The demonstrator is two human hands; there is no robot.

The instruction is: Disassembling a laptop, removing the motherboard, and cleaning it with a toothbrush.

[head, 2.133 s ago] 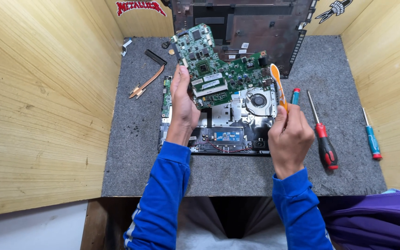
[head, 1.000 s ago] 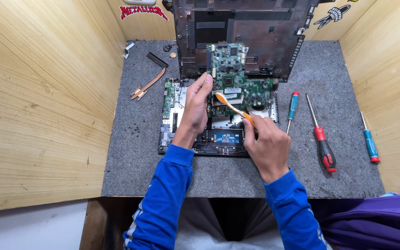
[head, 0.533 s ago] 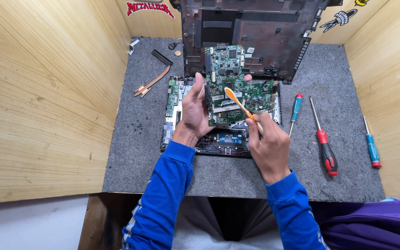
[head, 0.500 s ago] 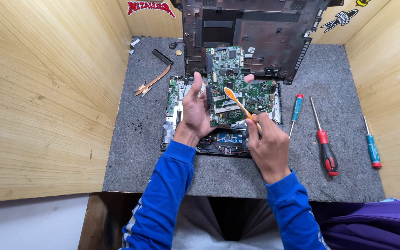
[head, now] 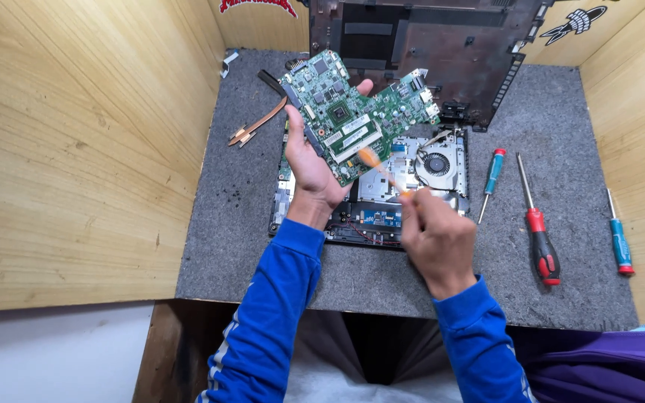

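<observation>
— Quick, where's the circuit board (head: 352, 119)?
— Left hand (head: 311, 168) clamps it, tilted, above the laptop base (head: 382, 216).
— Right hand (head: 436, 237)?
— At 4 o'clock, closed on an orange brush (head: 381, 170) touching the board.

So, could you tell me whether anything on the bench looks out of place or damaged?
Nothing looks damaged. The left hand holds the green circuit board lifted and tilted above the open laptop base; the right hand holds an orange tool. Three screwdrivers lie neatly alongside.
</observation>
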